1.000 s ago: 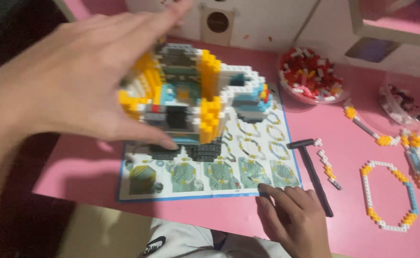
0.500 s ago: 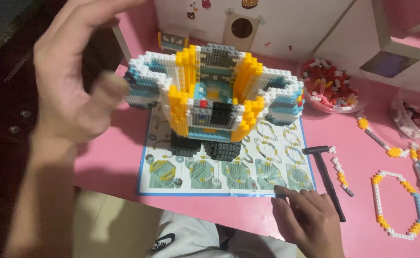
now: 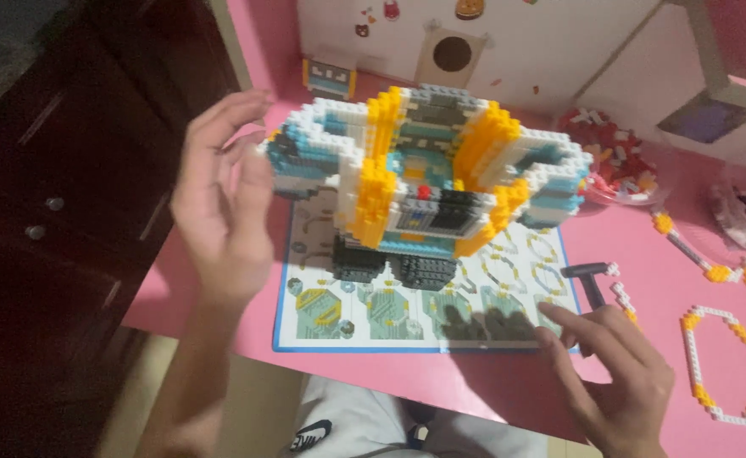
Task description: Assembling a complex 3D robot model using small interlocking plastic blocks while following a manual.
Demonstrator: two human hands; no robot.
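pink table (image 3: pixel 220 271), dark wooden cabinet (image 3: pixel 59 195)

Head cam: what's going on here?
A person sits at a pink table with a large micro-block model in white, yellow, blue and grey standing on an illustrated instruction sheet. The left hand is raised, open, at the model's left end; contact is hard to tell. The right hand rests empty on the table at the sheet's lower right corner, beside a small black hammer-shaped tool. A bowl of loose bricks and a block ring lie to the right.
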